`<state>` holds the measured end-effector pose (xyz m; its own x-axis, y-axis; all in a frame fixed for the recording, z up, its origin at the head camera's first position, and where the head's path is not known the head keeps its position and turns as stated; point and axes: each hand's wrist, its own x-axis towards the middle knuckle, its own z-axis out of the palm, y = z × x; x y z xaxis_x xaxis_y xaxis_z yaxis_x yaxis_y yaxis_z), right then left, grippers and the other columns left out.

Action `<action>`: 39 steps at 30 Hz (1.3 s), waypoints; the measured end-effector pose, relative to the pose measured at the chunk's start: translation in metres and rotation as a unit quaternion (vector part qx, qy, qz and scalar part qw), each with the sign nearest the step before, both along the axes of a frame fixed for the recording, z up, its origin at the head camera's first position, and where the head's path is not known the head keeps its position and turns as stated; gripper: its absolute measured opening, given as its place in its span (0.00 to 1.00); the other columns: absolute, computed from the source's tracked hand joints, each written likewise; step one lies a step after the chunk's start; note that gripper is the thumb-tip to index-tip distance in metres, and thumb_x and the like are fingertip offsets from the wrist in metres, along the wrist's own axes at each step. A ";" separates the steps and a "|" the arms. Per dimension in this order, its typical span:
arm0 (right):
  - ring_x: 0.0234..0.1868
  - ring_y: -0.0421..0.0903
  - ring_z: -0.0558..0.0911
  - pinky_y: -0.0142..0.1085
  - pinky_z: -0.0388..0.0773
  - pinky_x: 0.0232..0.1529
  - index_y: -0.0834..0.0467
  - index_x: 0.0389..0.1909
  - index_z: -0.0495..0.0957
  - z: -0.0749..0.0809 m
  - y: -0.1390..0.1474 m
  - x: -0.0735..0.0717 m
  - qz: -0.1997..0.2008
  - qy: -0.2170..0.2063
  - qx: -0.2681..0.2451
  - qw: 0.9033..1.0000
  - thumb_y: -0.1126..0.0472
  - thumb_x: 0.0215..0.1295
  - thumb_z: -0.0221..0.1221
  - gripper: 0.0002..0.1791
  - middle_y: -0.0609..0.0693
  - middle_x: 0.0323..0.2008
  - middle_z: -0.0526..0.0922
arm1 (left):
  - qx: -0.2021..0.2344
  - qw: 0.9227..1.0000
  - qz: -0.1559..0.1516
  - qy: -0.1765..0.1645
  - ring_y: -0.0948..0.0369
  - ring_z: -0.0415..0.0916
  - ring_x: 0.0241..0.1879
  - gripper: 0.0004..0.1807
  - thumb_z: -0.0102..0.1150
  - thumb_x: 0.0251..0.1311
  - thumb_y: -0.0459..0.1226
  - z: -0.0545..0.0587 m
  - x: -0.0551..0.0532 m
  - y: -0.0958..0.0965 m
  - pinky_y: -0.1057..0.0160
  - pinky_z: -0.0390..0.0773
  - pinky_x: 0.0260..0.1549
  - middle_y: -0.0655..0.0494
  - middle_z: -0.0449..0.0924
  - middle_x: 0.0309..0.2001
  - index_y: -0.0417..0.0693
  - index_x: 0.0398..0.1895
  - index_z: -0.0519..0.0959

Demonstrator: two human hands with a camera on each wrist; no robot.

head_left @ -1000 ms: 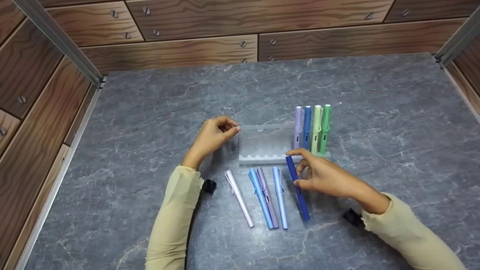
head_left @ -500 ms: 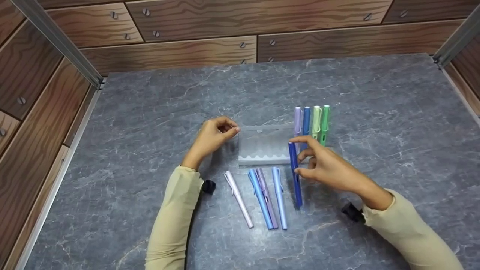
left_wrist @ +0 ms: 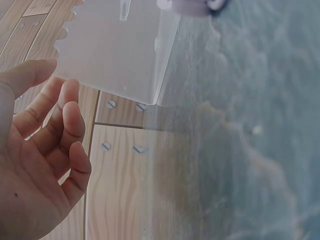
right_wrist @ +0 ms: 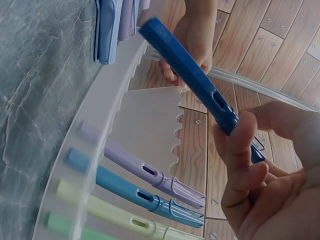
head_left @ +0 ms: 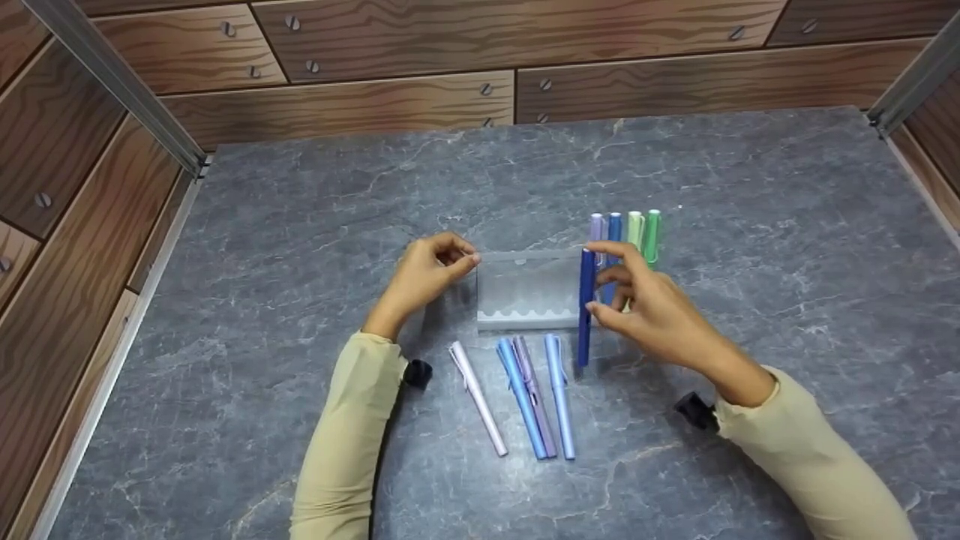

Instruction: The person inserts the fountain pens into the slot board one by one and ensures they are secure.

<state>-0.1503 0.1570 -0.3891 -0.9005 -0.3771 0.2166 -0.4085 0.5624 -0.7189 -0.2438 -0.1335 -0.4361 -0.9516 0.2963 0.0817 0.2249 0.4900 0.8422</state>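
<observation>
A clear pen stand (head_left: 525, 321) with a notched edge stands mid-table. My left hand (head_left: 433, 271) pinches its upper left corner between thumb and forefinger; the left wrist view shows the pinch on the stand (left_wrist: 112, 55) up close. In my right hand (head_left: 649, 311) a dark blue pen (head_left: 585, 315) is held by the fingertips, nearly in line with the pens in the stand. The right wrist view shows this pen (right_wrist: 190, 77) raised off the stand. Just right of it, a lilac pen (right_wrist: 145, 167), a blue pen (right_wrist: 137, 192) and two green ones sit side by side in the stand.
On the table in front of the stand lie a pale pink pen (head_left: 478, 399), a light blue pen (head_left: 523, 401) against a purple pen (head_left: 534, 397), and another light blue pen (head_left: 559, 397). Wood-patterned panels (head_left: 405, 45) border the table's back and sides.
My right hand has carried the dark blue pen away from me and slightly left, turning it from slanted to nearly straight. The left hand stays at the stand's corner.
</observation>
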 end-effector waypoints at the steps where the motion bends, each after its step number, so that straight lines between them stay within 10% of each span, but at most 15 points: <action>1: 0.24 0.36 0.74 0.30 0.72 0.23 0.60 0.66 0.60 -0.001 -0.001 -0.001 -0.003 0.004 -0.004 1.000 0.73 0.58 0.63 0.36 0.59 0.40 0.84 | 0.000 1.000 0.000 0.000 0.64 0.73 0.30 0.09 0.64 0.59 0.40 0.000 0.000 0.000 0.67 0.73 0.33 0.54 0.82 0.29 0.44 0.37 0.83; 39: 0.13 0.33 0.65 0.23 0.60 0.13 0.57 0.65 0.60 -0.020 -0.005 -0.027 -0.086 0.117 -0.038 0.989 0.74 0.57 0.62 0.35 0.63 0.41 0.84 | 0.005 1.000 -0.005 -0.005 0.63 0.73 0.30 0.09 0.64 0.60 0.40 0.000 -0.001 -0.001 0.67 0.73 0.33 0.52 0.82 0.31 0.43 0.37 0.83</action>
<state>-0.1770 0.1521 -0.4088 -0.8715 -0.1969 0.4491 -0.4719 0.5861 -0.6587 -0.2446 -0.1344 -0.4363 -0.9494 0.3049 0.0760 0.2217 0.4786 0.8496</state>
